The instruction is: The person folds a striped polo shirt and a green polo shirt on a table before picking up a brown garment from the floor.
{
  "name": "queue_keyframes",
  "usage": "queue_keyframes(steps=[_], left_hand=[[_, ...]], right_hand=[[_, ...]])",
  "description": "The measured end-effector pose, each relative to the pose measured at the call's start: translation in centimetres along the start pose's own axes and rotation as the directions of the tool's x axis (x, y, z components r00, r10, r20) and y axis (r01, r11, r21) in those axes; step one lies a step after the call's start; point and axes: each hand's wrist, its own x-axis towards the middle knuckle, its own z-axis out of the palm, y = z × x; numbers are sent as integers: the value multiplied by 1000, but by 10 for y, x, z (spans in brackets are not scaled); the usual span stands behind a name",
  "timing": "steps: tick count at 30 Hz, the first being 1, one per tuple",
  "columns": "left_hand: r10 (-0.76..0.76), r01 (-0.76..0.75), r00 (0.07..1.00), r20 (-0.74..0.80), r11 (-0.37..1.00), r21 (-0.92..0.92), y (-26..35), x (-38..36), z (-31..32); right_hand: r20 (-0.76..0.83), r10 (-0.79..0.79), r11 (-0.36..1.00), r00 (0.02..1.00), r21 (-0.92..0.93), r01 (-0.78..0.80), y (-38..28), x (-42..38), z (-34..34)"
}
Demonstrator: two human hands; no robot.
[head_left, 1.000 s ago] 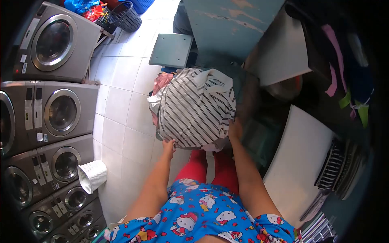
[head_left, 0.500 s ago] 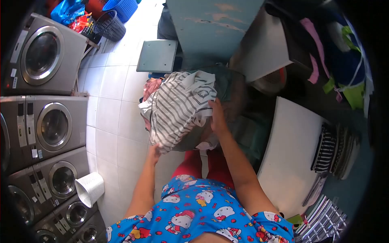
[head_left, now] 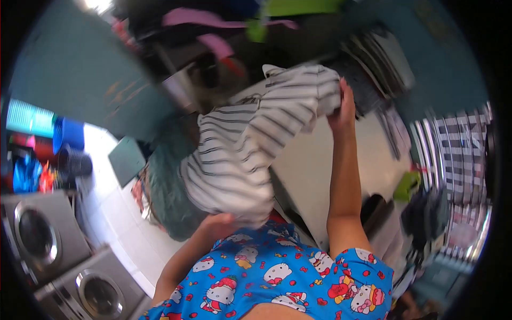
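Note:
A white shirt with dark stripes (head_left: 250, 144) is stretched between my two hands, blurred by motion. My right hand (head_left: 343, 109) grips its upper right end above the white table. Low down, close to my front, my left hand (head_left: 217, 226) is closed at the shirt's lower edge; its fingertips are partly hidden. Behind the shirt on the left is a dark green bag-like bundle (head_left: 173, 186), with some pinkish cloth (head_left: 140, 194) beside it.
The white tabletop (head_left: 306, 173) lies under and right of the shirt. Folded clothes (head_left: 378, 64) are stacked at its far right. Front-loading machines (head_left: 98, 290) stand lower left. A teal panel (head_left: 90, 69) rises at upper left. Pink strips (head_left: 194, 18) hang at the top.
My view has turned right, from the tiled floor toward the white table. The striped shirt has moved with my hands over the table edge and is now stretched out between them.

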Motion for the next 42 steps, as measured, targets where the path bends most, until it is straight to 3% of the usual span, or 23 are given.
queue_keyframes(steps=[2,3,4,6,7,10,12,16,19,23,27,30,31,33,34,35,36,37,39,40,41,42], left_hand=[[-10,-21,989,145,977,211,-21,71,-1],[-45,-16,983,179,946,325,-26,105,-1],[-119,51,986,118,882,468,-25,138,9],[50,-69,997,52,447,892,-34,187,31],[145,-219,972,185,277,936,-44,204,13],[207,-213,950,234,-122,969,-46,216,-45],[172,-133,971,167,-190,973,-48,222,-74],[131,81,991,-37,-349,934,-61,229,-56],[195,149,980,-51,-535,832,-73,221,-70],[294,209,955,-37,-577,789,-82,206,-71],[334,202,941,57,-687,698,-85,185,-54],[298,174,951,79,-730,661,-90,171,-72],[286,170,956,74,-738,653,-91,168,-79],[291,267,953,-83,-680,682,-88,168,-88],[293,319,942,-160,-649,690,-83,169,-89],[360,392,904,-231,-483,783,-74,168,-91],[408,439,861,-303,-296,848,-62,169,-84],[432,458,819,-376,-99,883,-49,172,-80],[533,291,800,-274,55,955,-20,178,-82],[576,339,767,-282,10,941,-2,183,-57],[620,196,784,-33,-197,961,20,185,-61],[632,149,758,160,-407,901,41,190,-29]], right_hand=[[-379,-223,940,898,-328,94,-33,14,-64],[-515,-354,872,781,-483,77,-47,12,-92],[-543,-393,867,742,-488,102,-60,2,-120],[-586,-451,855,673,-499,139,-74,-30,-173],[-579,-424,847,697,-526,78,-72,-45,-201],[-590,-246,838,769,-528,-138,-38,-94,-232],[-598,-146,822,788,-516,-240,-14,-112,-240],[-558,84,813,825,-440,-380,15,-114,-248],[-528,215,744,821,-456,-488,34,-101,-243],[-533,371,563,760,-522,-641,53,-89,-221],[-679,-4,539,734,-620,-570,80,-84,-181],[-620,12,411,785,-712,-568,100,-84,-172],[-601,15,433,799,-716,-547,113,-85,-181],[-551,20,478,834,-728,-492,133,-81,-195],[-582,77,712,809,-536,-454,132,-82,-194],[-597,145,877,789,-291,-381,130,-86,-194],[-594,213,961,776,-18,-277,123,-87,-191],[-600,251,965,759,92,-247,117,-86,-194],[-549,271,960,790,216,-179,101,-89,-197],[-523,275,950,807,278,-144,88,-88,-196],[-506,247,958,826,257,-130,75,-84,-194],[-485,216,966,847,235,-112,58,-77,-190]])
